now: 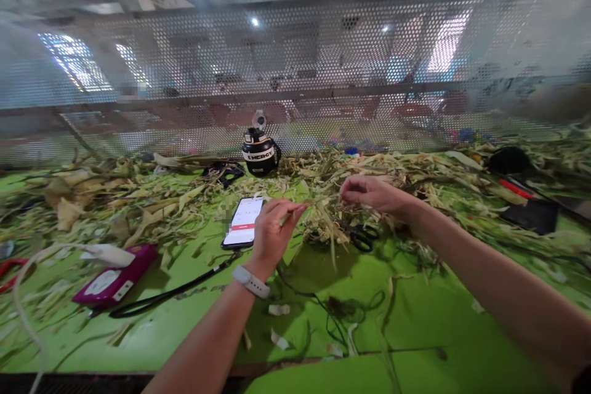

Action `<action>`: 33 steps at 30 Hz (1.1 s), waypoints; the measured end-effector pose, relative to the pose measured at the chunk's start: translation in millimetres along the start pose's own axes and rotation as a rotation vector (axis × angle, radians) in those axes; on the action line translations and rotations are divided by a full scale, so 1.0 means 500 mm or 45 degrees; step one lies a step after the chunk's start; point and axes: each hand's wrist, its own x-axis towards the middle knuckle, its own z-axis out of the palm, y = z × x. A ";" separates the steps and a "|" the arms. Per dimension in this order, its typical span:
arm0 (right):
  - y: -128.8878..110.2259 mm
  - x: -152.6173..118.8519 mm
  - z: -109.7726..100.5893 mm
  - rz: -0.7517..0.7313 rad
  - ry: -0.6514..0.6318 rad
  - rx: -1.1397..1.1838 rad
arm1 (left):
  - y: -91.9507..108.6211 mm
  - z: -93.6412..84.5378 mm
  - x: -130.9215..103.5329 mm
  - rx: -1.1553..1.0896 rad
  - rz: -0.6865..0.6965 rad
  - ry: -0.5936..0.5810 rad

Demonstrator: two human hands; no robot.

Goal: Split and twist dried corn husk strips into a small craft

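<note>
My left hand (pixel 274 228), with a pale watch on its wrist, pinches the end of a thin, pale dried husk strip (pixel 318 201). The strip runs toward my right hand (pixel 369 194), whose thumb and fingers are pressed together; what they hold is too small to make out. Below and between the hands lies a small heap of husk shreds (pixel 325 231), with a longer strip hanging down. Black-handled scissors (pixel 364 237) rest beside the heap, under my right hand, blades partly covered. A lit phone (pixel 242 223) lies just left of my left hand.
Loose husks (pixel 152 209) litter the green table (pixel 207 332). A black bottle (pixel 259 154) stands at the back before a perforated metal screen (pixel 300 61). At left lies a purple power bank (pixel 115 277) with a white cable and black strap. Dark thread (pixel 332 308) lies near the front.
</note>
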 end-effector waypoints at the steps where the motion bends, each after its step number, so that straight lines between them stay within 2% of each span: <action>1: 0.002 0.000 -0.001 0.040 0.023 0.127 | 0.003 0.000 0.001 -0.028 -0.068 -0.025; 5: 0.010 0.004 0.035 0.142 0.156 0.770 | 0.012 0.008 0.001 -0.298 -0.361 -0.179; 7: 0.013 0.006 0.064 0.151 0.182 0.979 | 0.013 0.013 0.000 -0.549 -0.547 -0.160; 10: 0.017 0.005 0.098 0.158 0.078 1.077 | 0.020 0.016 0.000 -1.013 -0.868 -0.072; 12: 0.018 0.003 0.110 0.119 -0.006 1.039 | 0.028 0.015 0.001 -1.288 -0.995 -0.123; 15: 0.017 -0.001 0.114 0.026 -0.048 0.820 | 0.038 0.015 0.003 -1.460 -1.046 -0.295; 21: 0.009 -0.004 0.104 -0.169 -0.045 -0.048 | 0.029 0.011 0.002 -1.269 -1.083 -0.352; 24: 0.004 -0.008 0.100 -0.240 -0.071 -0.323 | 0.023 0.008 0.002 -1.179 -1.074 -0.354; 27: 0.003 -0.009 0.100 -0.200 -0.081 -0.236 | 0.023 0.010 0.002 -1.171 -1.093 -0.328; 31: -0.002 -0.008 0.100 -0.158 -0.005 0.253 | 0.019 0.015 -0.001 -1.269 -1.130 -0.339; 33: -0.009 -0.008 0.100 -0.191 0.017 0.348 | 0.017 0.016 -0.003 -1.243 -1.132 -0.358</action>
